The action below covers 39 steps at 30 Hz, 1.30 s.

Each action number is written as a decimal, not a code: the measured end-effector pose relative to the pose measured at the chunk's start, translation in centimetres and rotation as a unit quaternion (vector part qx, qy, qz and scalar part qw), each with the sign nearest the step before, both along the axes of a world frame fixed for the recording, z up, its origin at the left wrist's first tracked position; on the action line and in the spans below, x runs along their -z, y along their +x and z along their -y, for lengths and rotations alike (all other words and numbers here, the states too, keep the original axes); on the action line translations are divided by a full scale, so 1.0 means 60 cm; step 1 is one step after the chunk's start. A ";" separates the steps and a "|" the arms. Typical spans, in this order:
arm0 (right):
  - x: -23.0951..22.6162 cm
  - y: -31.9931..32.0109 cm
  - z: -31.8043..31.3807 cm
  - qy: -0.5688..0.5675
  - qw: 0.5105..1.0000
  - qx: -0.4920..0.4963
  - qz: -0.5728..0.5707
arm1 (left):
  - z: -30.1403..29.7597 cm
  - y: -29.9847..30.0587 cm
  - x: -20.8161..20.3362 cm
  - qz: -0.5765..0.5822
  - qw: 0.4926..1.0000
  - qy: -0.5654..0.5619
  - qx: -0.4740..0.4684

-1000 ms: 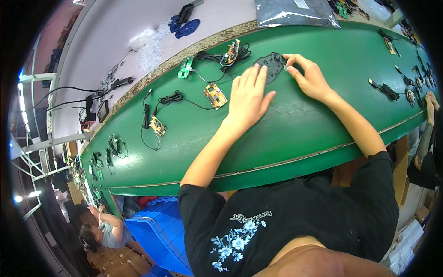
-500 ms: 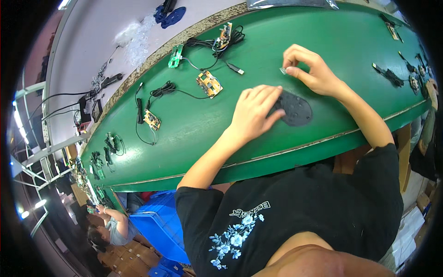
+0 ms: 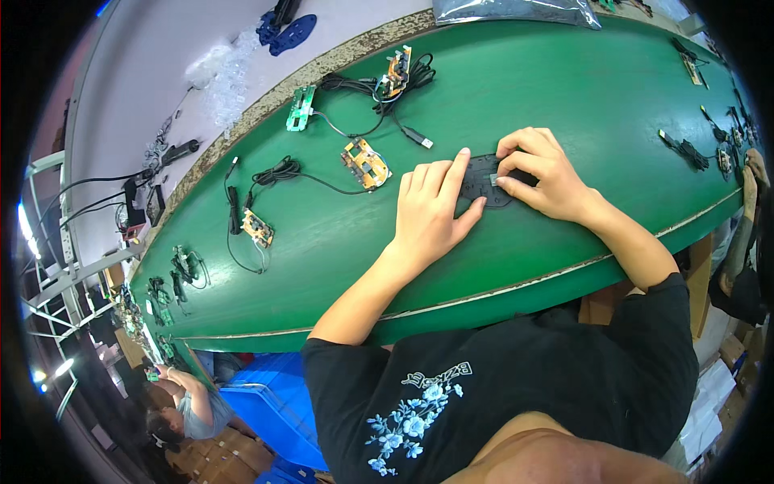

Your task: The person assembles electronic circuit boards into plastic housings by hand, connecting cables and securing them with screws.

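Observation:
A dark, rounded mouse base lies flat on the green work surface, partly covered by my hands. My left hand braces its left side, with the index finger along the upper edge and the thumb at the lower edge. Over the base's right part, my right hand pinches a small clear piece between thumb and fingers. That piece is at the base's surface; whether it is seated there I cannot tell.
To the left lie a tan circuit board, a green board, a coiled black cable and a USB plug. More cabled boards sit at the right. A silvery bag lies at the far edge. Another person works at lower left.
My right hand has come down and left onto the mouse base with the small clear piece. The base has shifted a little up and left, with my left hand still at its side.

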State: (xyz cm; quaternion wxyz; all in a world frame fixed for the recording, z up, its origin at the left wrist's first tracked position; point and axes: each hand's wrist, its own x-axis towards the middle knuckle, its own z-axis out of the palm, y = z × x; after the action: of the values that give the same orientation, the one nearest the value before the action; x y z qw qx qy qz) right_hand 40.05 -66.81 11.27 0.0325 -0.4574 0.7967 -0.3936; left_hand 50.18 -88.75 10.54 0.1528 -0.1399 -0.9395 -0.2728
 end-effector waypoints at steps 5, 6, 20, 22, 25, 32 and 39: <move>-0.002 -0.002 0.018 0.027 0.999 0.010 -0.046 | 0.001 -0.002 0.004 0.005 1.000 0.006 0.005; -0.002 -0.003 0.021 0.024 0.999 0.007 -0.046 | 0.003 -0.002 0.005 0.005 1.000 0.004 0.002; -0.052 -0.183 0.177 0.046 0.989 -0.060 -0.123 | 0.023 -0.019 0.022 -0.022 0.971 0.233 -0.052; -0.056 -0.224 0.220 0.151 0.975 -0.124 -0.109 | 0.032 -0.027 0.026 -0.021 0.956 0.277 -0.094; -0.110 -0.229 0.237 0.320 0.934 -0.131 -0.093 | 0.075 -0.047 0.025 -0.046 0.951 0.256 -0.167; -0.115 -0.211 0.129 0.145 0.983 -0.081 0.080 | 0.155 -0.072 0.056 -0.072 0.944 0.194 -0.257; -0.225 -0.217 0.117 -0.043 0.997 -0.012 -0.057 | 0.260 -0.083 0.047 -0.096 0.907 0.228 -0.342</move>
State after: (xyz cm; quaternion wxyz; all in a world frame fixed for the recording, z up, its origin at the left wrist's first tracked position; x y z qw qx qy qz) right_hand 27.05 -73.84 24.78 -0.0281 -0.4893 0.7744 -0.4001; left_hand 45.22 -104.32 7.71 0.3534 0.2034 -0.8229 -0.3958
